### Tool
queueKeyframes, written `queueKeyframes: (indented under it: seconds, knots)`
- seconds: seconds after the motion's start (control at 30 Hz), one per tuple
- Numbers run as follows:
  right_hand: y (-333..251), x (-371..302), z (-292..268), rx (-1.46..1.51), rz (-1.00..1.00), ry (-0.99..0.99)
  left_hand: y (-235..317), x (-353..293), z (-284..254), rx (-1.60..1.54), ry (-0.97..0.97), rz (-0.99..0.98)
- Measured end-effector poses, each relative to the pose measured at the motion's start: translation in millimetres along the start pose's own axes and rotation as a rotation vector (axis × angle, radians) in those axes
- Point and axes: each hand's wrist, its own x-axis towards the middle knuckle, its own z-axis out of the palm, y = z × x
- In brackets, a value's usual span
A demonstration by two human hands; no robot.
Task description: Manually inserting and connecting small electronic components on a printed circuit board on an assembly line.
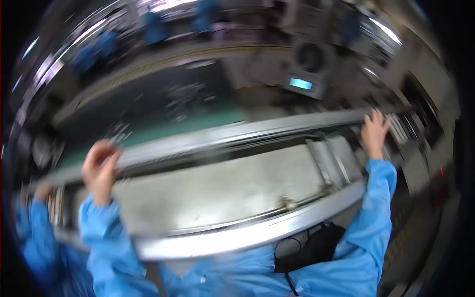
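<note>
My left hand (pixel 100 171) is raised at the left end of a pale flat bed (pixel 222 185) framed by metal rails. Its fingers curve toward the thumb, but motion smears them, and I make out nothing in them. Toward the right end of the far metal rail (pixel 213 136), my right hand (pixel 375 133) reaches out with its fingers spread and nothing visible in them. Whether it touches the rail I cannot tell. The near metal rail (pixel 237 237) runs in front of my body. A small rounded fitting (pixel 287 202) sits by its inner edge.
Beyond the far rail lies a dark green surface (pixel 208 116) with several blurred small pieces (pixel 185 96) on it. A device with a lit screen (pixel 301 83) stands at the far right. At my left, another person's hand (pixel 43 191) is near the rails. A black object (pixel 321 247) lies near my right arm.
</note>
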Motion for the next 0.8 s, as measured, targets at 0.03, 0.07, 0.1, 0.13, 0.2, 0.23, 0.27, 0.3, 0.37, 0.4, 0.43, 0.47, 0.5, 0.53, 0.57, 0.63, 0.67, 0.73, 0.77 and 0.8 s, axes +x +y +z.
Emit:
queueKeyframes:
  seconds: [0.03, 0.07, 0.1, 0.13, 0.2, 0.23, 0.27, 0.3, 0.37, 0.4, 0.43, 0.47, 0.5, 0.53, 0.57, 0.63, 0.67, 0.73, 0.77, 0.8]
  knots:
    - [-21.2, 4.6, -14.4, 0.066, -0.077, 0.045, 8.3, -1.0, 7.3, -0.037, -0.028, 0.007]
    - [-29.3, -1.8, -23.7, 0.126, -0.100, 0.078, 26.2, 5.1, 28.5, -0.023, -0.106, 0.004]
    - [-44.6, -1.1, -43.3, 0.191, -0.120, 0.121, 36.5, 6.5, 33.7, -0.147, -0.153, 0.017]
    - [-79.1, 6.6, -55.6, 0.307, -0.162, 0.159, 47.6, 1.2, 28.4, -0.213, -0.198, 0.096]
    - [-150.3, 16.4, -87.0, 0.471, -0.270, 0.214, 33.8, 1.8, 23.3, -0.136, -0.257, 0.275]
    - [-179.8, 20.5, -113.8, 0.528, -0.368, 0.223, 21.7, 4.3, 23.5, -0.082, -0.284, 0.411]
    - [-214.8, 22.7, -133.7, 0.597, -0.442, 0.225, 10.8, 5.1, 17.5, -0.078, -0.276, 0.394]
    - [-243.5, 22.8, -153.2, 0.647, -0.506, 0.220, 1.0, 6.1, 15.0, 0.136, -0.361, 0.474]
    - [-286.7, 28.9, -184.4, 0.712, -0.591, 0.199, 0.5, 13.6, 2.2, 0.329, -0.462, 0.561]
    - [-305.2, 28.3, -191.1, 0.733, -0.609, 0.191, -3.8, 16.6, -2.3, 0.337, -0.442, 0.539]
    - [-321.3, 29.0, -197.5, 0.754, -0.624, 0.186, -8.6, 21.5, -8.8, 0.345, -0.421, 0.520]
    - [-336.8, 29.2, -202.2, 0.762, -0.629, 0.182, -17.8, 27.3, -18.4, 0.404, -0.415, 0.495]
    - [-350.8, 30.5, -204.6, 0.775, -0.636, 0.182, -30.1, 31.3, -27.3, 0.454, -0.353, 0.478]
    - [-364.1, 32.6, -204.0, 0.791, -0.632, 0.166, -44.7, 39.0, -37.2, 0.496, -0.317, 0.475]
    - [-383.0, 36.0, -207.7, 0.819, -0.645, 0.149, -57.9, 42.1, -53.9, 0.556, -0.271, 0.452]
    - [-410.4, 45.2, -211.5, 0.860, -0.639, 0.082, -68.1, 49.0, -68.6, 0.647, -0.263, 0.344]
    - [-426.8, 51.0, -215.3, 0.857, -0.638, 0.081, -72.9, 52.5, -73.5, 0.746, -0.255, 0.230]
    - [-463.1, 63.2, -228.8, 0.996, -0.639, -0.025, -81.0, 57.7, -79.1, 0.772, -0.185, 0.255]
    - [-482.4, 69.3, -238.1, 1.028, -0.665, -0.012, -84.6, 59.5, -81.0, 0.795, -0.113, 0.279]
    - [-502.4, 74.3, -245.7, 1.074, -0.679, 0.011, -82.3, 60.9, -80.2, 0.795, -0.116, 0.277]
